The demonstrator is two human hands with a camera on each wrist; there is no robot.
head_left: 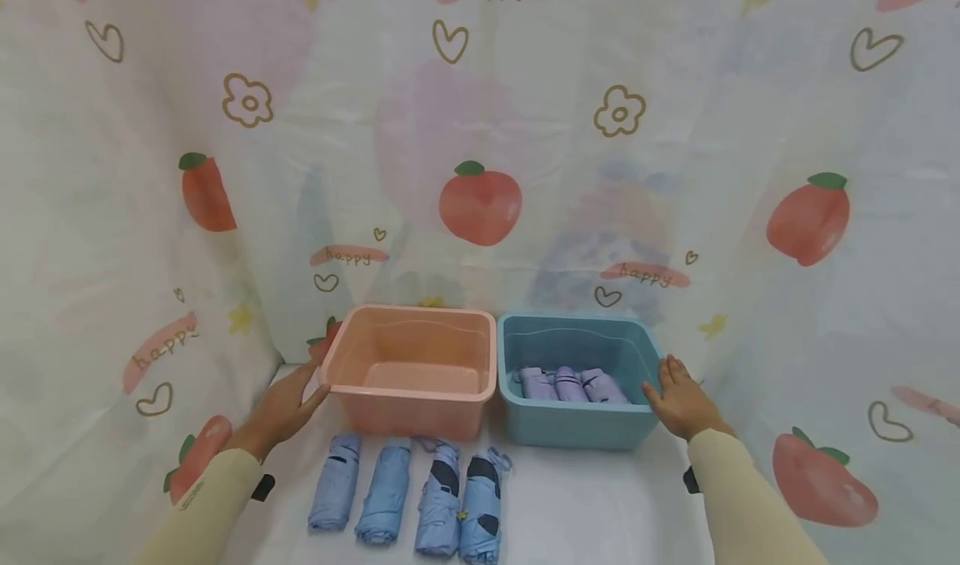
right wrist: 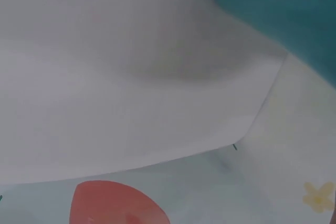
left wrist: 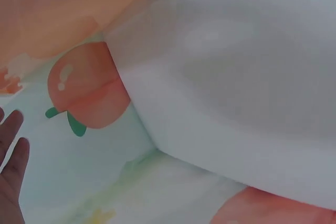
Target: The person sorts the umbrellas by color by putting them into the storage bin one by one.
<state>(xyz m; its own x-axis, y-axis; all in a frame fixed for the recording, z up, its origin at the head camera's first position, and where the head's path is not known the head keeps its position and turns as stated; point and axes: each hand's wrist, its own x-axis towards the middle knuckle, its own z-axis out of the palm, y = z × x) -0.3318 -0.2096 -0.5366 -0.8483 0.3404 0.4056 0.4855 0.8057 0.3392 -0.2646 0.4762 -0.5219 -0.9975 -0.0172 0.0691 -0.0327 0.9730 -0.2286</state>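
Observation:
A peach plastic bin point(head_left: 412, 417) and a teal bin point(head_left: 577, 430) stand side by side. My left hand point(head_left: 287, 408) is at the left rim of the peach bin, fingers extended and thumb toward its front corner. Fingers of that hand also show at the left wrist view's edge. On the other side, my right hand point(head_left: 688, 402) lies against the teal bin's right rim with its fingers straight. Three folded purple umbrellas point(head_left: 570, 386) lie inside the teal bin, while the peach bin's visible floor is bare. Several folded blue umbrellas point(head_left: 384, 492) lie in a row in front of the peach bin.
The white tabletop point(head_left: 592, 507) carries both bins and the blue umbrellas. Behind and to both sides hangs a pale curtain point(head_left: 555, 165) printed with fruit, hearts and flowers, close behind the bins.

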